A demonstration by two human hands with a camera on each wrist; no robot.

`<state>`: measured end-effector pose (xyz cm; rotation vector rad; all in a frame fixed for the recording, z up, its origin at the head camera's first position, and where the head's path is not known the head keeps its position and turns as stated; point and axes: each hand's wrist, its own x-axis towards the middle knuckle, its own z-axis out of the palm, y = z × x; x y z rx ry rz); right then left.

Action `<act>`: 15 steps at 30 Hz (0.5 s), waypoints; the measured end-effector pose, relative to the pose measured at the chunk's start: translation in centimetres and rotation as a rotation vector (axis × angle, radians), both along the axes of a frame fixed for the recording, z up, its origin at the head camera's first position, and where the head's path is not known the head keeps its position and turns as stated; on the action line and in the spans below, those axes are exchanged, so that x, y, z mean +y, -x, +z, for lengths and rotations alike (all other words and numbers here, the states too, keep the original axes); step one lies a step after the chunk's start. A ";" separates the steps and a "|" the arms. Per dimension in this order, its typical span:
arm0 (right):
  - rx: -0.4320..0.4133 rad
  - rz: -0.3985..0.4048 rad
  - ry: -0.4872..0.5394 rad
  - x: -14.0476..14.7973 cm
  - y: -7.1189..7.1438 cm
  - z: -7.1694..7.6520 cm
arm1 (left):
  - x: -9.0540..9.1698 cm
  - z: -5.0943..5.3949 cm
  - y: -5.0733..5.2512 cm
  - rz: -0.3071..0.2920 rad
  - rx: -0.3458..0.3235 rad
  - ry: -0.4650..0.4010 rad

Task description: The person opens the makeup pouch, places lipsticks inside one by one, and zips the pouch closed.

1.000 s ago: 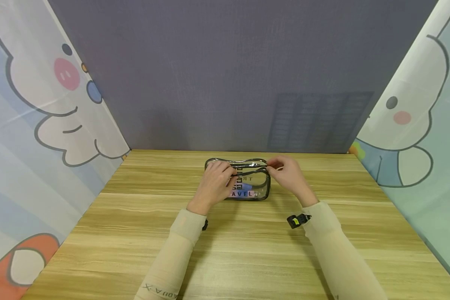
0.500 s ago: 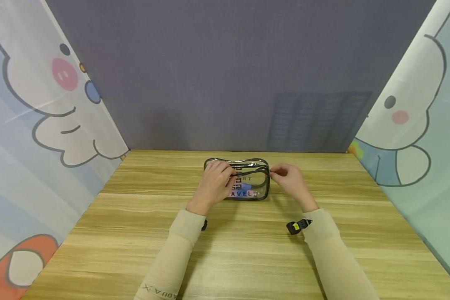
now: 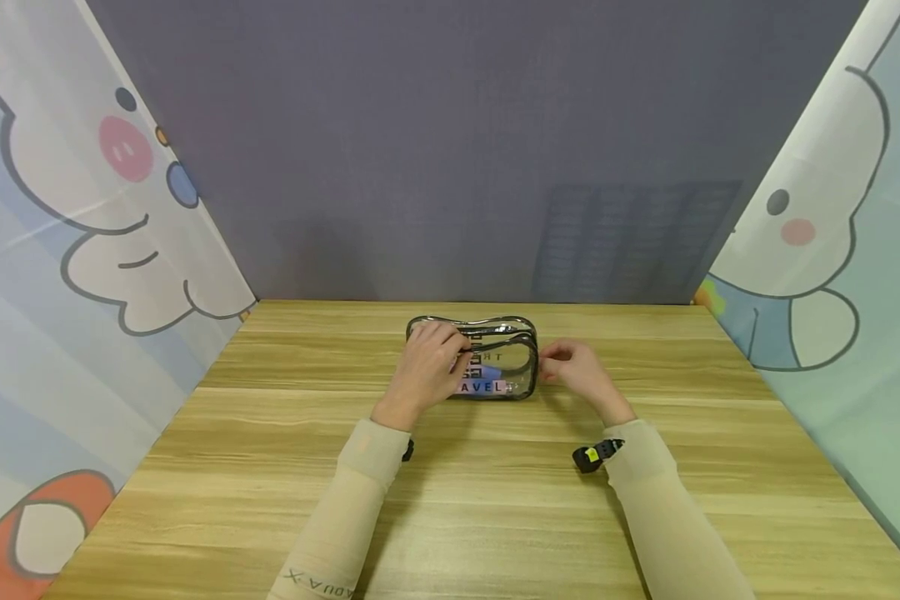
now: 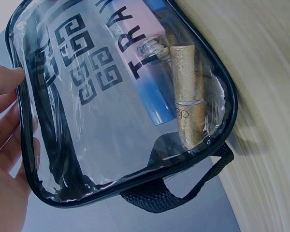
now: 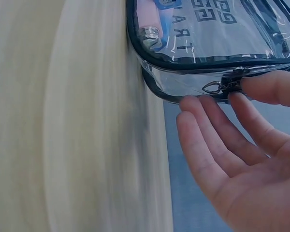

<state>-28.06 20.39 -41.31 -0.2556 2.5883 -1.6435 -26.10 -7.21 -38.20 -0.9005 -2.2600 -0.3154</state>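
Observation:
A clear pouch (image 3: 512, 365) with black piping stands upright on the table, lettering and a black pattern printed on its front. My left hand (image 3: 425, 365) grips its upper edge, fingers behind and thumb in front. Inside, the left wrist view shows a pink-and-blue tube (image 4: 152, 94) and a glittery gold lipstick tube (image 4: 188, 92). At the pouch's right end my right hand (image 3: 579, 369) pinches the zipper slider (image 5: 230, 83) between thumb and index finger. The slider's metal pull loop (image 5: 212, 87) sticks out, and the other fingers are extended below it.
The wooden table (image 3: 480, 500) runs back to a grey panel (image 3: 450, 167). Cartoon-printed curtains (image 3: 37, 250) flank both sides. A black woven strap loop (image 4: 183, 193) hangs from one end of the pouch.
My right hand has moved from the pouch's top right corner down along its right end, drawing the zipper slider with it. The left hand keeps its grip in the same place.

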 end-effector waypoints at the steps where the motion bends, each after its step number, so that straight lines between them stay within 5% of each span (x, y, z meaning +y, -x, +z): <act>1: -0.008 0.002 0.014 0.0 0.0 -0.1 | 0.0 0.0 0.0 0.000 -0.002 0.000; 15: -0.057 0.022 0.141 -0.3 0.1 -0.7 | 0.0 0.0 -0.1 -0.003 0.005 -0.017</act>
